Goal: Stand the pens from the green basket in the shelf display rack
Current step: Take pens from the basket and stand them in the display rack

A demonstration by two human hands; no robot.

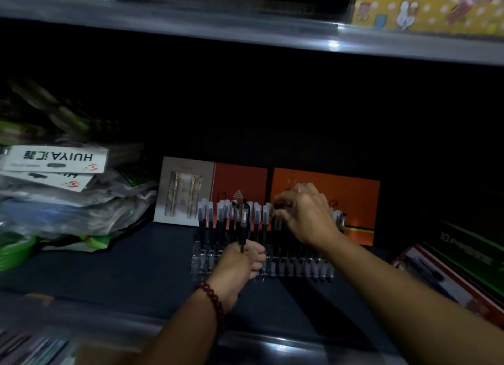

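- Clear display rack [300, 269] sits mid-shelf [136, 258], long side facing the camera.
- Pens [218, 217] stand upright in it: black barrels, pale caps, rows packed tightest on the left half.
- Left hand [240, 261] is at the rack's front left, fist closed around the lower barrel of one black pen [243, 228]. That pen is upright, cap up, just in front of the standing rows.
- Right hand [308, 217] is over the rack's right half, fingers [283, 201] curled down at the cap tops, thumb close below them. Too blurred to tell whether it's pinching a pen.
- Green basket [13, 253]: only a green edge shows at far left, mostly buried under a heap of plastic packets [68, 201]. Its contents are not visible.
- Top packets carry white "HUIYA" header cards [54, 160], upside down to the camera.
- Behind the rack, leaning at the back: a grey pen-set box [180, 190] and two orange boxes [341, 193].
- Far right: stacked printed boxes [463, 266], well apart from the rack.
- Dark red bead bracelet [215, 299] on the left wrist.
- Upper shelf holds a yellow patterned box [428, 7] at top right.
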